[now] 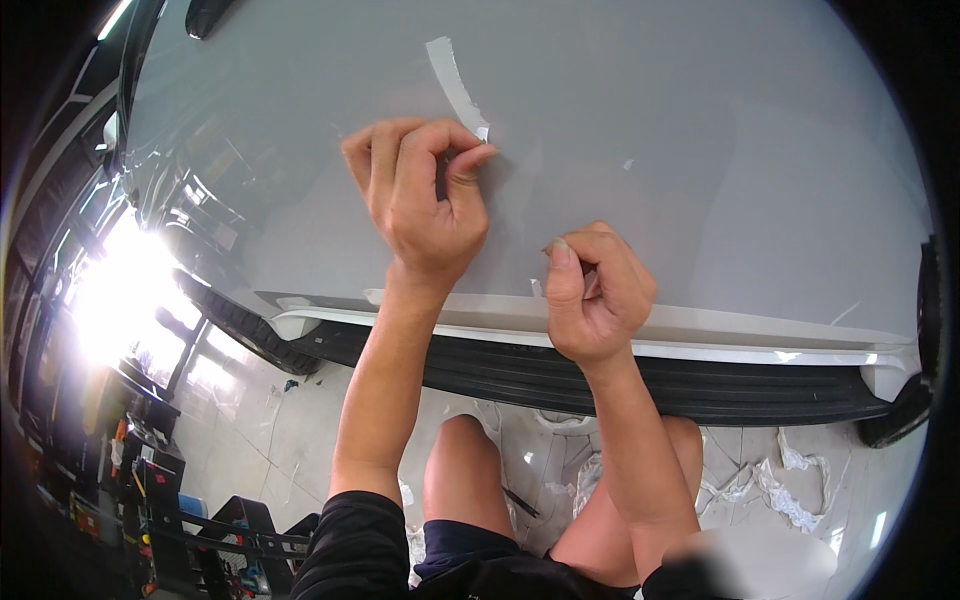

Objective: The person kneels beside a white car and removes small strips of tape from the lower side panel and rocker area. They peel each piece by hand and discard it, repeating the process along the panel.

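- Your bare knees (470, 470) sit nearest the lens, so you are crouched close to the glossy pale-grey car door panel (700, 150); stay this low, so that both wrists can work flat against the paint.
- Your left hand (425, 195) is curled nearly closed, thumb and forefinger pinched on the lower end of the narrow white strip of film (455, 85), which runs up the panel above your knuckles. The grip looks firm, though the pinch itself is partly hidden.
- I judge that a low pull, folded back close along the surface, will lift the strip cleanly; a pull straight outward is more likely to tear it.
- Your right hand (595, 295) is balled into a loose fist just above the white sill trim (700, 330). Its thumb presses against the forefinger, and whether a scrap of film sits between them I cannot tell.
- Use that right hand to steady the panel near the peel line, well clear of the black running board (600, 380) below.
- Crumpled white film scraps (790, 490) lie on the tiled floor (250, 430) beside you, so mind your footing.
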`<state>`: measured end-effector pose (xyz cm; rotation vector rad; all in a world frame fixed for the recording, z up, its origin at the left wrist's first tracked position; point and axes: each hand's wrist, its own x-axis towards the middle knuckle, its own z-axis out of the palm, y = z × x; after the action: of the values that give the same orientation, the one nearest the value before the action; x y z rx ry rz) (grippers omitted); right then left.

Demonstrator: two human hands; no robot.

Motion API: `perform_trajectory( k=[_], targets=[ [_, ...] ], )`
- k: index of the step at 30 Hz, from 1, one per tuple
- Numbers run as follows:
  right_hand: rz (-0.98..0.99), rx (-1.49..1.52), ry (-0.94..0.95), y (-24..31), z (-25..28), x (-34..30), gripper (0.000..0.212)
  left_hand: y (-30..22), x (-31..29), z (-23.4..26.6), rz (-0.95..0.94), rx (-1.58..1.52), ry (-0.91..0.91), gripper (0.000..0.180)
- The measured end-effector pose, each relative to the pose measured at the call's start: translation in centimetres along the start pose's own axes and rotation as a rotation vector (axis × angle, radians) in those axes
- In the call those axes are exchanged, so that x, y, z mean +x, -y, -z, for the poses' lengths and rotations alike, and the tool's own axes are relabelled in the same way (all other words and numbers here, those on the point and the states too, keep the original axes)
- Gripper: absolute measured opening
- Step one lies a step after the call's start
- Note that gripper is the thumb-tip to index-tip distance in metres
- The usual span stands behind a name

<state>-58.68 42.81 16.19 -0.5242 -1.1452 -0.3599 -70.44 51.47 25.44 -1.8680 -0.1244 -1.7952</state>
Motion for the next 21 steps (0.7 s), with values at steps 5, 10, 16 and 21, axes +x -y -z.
perform_trajectory(
  k=[5, 10, 16, 21],
  targets=[
    [-0.037, 0.006, 0.003, 0.4, 0.0, 0.0, 0.008, 0.1, -0.3, 0.2, 0.019, -0.037, 0.009, 0.011],
    [-0.197, 0.080, -0.111, 2.1, -0.3, 1.2, 0.006, 0.0, -0.1, 0.3, 0.045, -0.075, 0.028, 0.013],
    [0.347, -0.465, 0.128, 2.2, 0.7, 7.2, 0.023, -0.2, 0.1, 0.6, 0.173, -0.205, -0.022, 0.012],
    [0.537, -0.619, 0.365, 2.4, -0.1, 10.6, 0.018, -0.3, 0.4, 0.5, 0.190, -0.225, -0.034, 0.014]
  ],
)
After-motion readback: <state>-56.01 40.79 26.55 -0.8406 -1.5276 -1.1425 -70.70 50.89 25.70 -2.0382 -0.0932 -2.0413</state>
